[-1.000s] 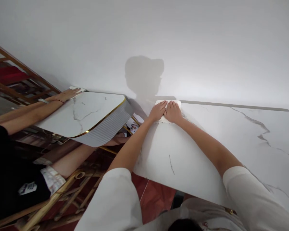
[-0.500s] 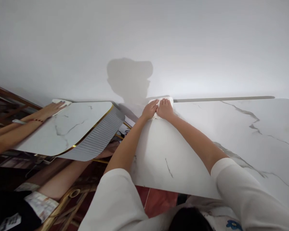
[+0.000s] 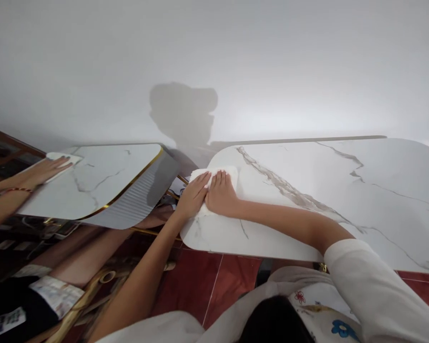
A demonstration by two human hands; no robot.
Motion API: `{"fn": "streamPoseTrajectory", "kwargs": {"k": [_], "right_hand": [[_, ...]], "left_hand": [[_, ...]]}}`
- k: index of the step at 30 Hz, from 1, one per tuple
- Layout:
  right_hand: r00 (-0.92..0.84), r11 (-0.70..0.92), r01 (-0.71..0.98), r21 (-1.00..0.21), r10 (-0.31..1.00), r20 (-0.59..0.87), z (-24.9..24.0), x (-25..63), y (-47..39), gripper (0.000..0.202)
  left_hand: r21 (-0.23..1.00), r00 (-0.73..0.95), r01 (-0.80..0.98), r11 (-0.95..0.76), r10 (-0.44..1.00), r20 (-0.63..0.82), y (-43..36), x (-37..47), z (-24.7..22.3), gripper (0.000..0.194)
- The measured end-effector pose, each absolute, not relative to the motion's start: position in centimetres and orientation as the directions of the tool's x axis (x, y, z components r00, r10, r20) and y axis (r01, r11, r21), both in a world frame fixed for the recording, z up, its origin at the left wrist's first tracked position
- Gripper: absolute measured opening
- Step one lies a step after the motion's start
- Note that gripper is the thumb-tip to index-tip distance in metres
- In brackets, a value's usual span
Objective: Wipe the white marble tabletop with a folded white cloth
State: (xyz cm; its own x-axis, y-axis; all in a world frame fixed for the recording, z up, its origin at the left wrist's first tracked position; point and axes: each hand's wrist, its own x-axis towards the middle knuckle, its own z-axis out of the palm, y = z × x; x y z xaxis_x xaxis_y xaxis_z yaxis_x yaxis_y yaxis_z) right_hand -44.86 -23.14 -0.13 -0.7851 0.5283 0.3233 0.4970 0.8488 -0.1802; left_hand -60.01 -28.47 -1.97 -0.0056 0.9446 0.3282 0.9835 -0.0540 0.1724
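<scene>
A folded white cloth (image 3: 233, 177) lies on the left end of a white marble-patterned tabletop (image 3: 282, 243). My left hand (image 3: 193, 195) presses flat on the cloth's left part, fingers stretched forward. Right beside it, my right hand (image 3: 221, 194) rests on the same cloth with its fingers laid out flat and close together. The two hands touch at the thumbs. Neither hand is wrapped round anything.
On the left, another person's hands (image 3: 50, 170) rest on a white cloth (image 3: 76, 159) over a second marble-patterned top (image 3: 103, 166) with a gold edge. A grey wall (image 3: 271, 71) runs behind both. Red floor tiles (image 3: 193, 276) show below.
My hands and the cloth have moved from the back edge toward me and left, to the tabletop's rounded left end. The other person's hands have shifted left and nearer. The view has shifted slightly.
</scene>
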Motion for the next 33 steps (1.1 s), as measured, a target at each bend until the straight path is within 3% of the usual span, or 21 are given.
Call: {"fn": "streamPoseTrajectory", "kwargs": {"k": [7,12,25,33], "right_hand": [[-0.840,0.912,0.369,-0.179,0.410,0.355,-0.1,-39.7,-27.6,0.063],[-0.859,0.928,0.346,-0.138,0.373,0.352,-0.3,-35.0,-27.8,0.065],[-0.776,0.866,0.485,-0.125,0.492,0.394,-0.9,-37.3,-15.4,0.061],[-0.743,0.806,0.567,-0.172,0.590,0.316,-0.3,-40.1,-7.2,0.060]], "left_hand": [[0.117,-0.102,0.991,0.066,0.934,0.342,-34.9,-54.8,-2.5,0.056],[0.096,-0.114,0.992,0.087,0.939,0.324,-35.3,-50.2,-2.9,0.057],[0.104,-0.071,0.994,0.039,0.942,0.327,-20.6,-51.4,-2.2,0.053],[0.310,-0.162,0.950,0.045,0.917,0.365,-11.7,-53.3,-0.8,0.048]]}}
